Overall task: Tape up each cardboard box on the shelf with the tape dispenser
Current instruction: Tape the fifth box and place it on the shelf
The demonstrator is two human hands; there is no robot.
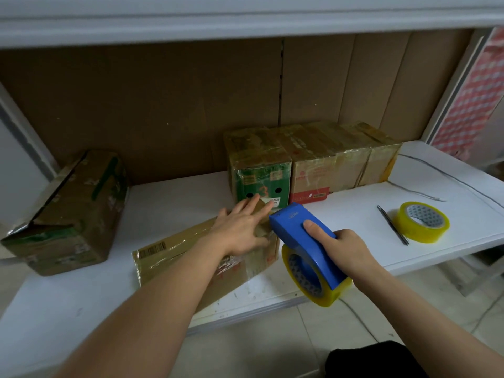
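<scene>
A flat brown cardboard box (pixel 174 257) lies near the front of the white shelf (pixel 341 214). My left hand (pixel 242 227) rests flat on its top right end with fingers straight. My right hand (pixel 341 249) grips a blue tape dispenser (pixel 297 230) loaded with a yellowish tape roll (pixel 313 287), its nose touching the box's right end. Behind stand a green taped box (pixel 259 165) and brown taped boxes (pixel 338 159). A tilted green-brown box (pixel 71 214) lies at the left.
A spare yellowish tape roll (pixel 422 222) and a dark pen-like tool (pixel 392 225) lie on the shelf at the right. Brown cardboard backing (pixel 163 105) lines the rear. An upper shelf (pixel 245 20) hangs overhead. Tiled floor (pixel 272 336) shows below the front edge.
</scene>
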